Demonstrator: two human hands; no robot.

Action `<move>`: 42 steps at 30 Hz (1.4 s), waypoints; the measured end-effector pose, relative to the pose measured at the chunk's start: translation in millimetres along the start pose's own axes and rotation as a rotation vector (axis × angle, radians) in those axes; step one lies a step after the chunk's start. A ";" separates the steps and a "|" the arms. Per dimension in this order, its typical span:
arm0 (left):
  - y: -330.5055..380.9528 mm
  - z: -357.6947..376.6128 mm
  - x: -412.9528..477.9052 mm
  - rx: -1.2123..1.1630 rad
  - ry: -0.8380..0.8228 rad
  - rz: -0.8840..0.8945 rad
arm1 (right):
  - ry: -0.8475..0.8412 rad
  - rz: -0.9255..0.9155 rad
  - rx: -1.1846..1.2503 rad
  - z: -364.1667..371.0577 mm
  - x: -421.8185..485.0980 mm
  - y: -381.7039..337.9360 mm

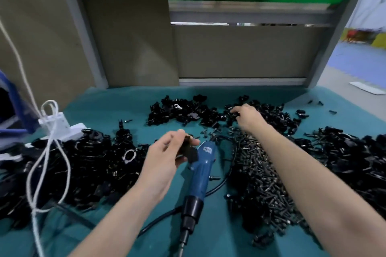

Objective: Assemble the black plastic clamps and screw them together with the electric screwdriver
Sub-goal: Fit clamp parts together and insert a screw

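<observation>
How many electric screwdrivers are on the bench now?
1. The blue electric screwdriver lies on the teal table between the forearms, its front partly behind the black clamp piece that the left hand holds. The heaps of parts could hide another; none shows.

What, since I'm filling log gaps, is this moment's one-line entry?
left hand: holds clamp piece | right hand: fingers in far clamp pile, grip unclear | electric screwdriver: lying on table, unheld | step: gathering parts
</observation>
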State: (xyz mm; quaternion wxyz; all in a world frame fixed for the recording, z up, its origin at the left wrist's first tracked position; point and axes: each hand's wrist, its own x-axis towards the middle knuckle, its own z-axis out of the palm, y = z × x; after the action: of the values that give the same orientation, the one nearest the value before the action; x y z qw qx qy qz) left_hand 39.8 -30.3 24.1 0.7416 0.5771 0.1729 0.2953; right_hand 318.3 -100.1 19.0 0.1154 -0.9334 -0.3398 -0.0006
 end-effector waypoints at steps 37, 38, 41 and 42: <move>-70.2 11.7 -92.2 0.572 -0.197 0.105 | -0.186 0.093 1.311 18.4 -270.5 -48.0; -69.1 6.4 -88.6 0.508 -0.237 0.064 | -0.202 0.065 1.260 18.6 -268.2 -48.0; -65.7 -4.8 -79.3 0.395 -0.270 -0.014 | -0.208 -0.023 1.142 19.9 -261.7 -50.2; -65.1 -6.7 -77.5 0.372 -0.264 -0.024 | -0.196 -0.049 1.110 21.0 -259.6 -51.2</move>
State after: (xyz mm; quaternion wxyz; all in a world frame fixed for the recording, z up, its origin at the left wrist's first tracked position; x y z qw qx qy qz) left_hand -8.1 -85.1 -46.7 0.6419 0.7355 0.1327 0.1713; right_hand 84.6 -222.2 -11.1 0.5569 -0.7203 -0.3197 0.2624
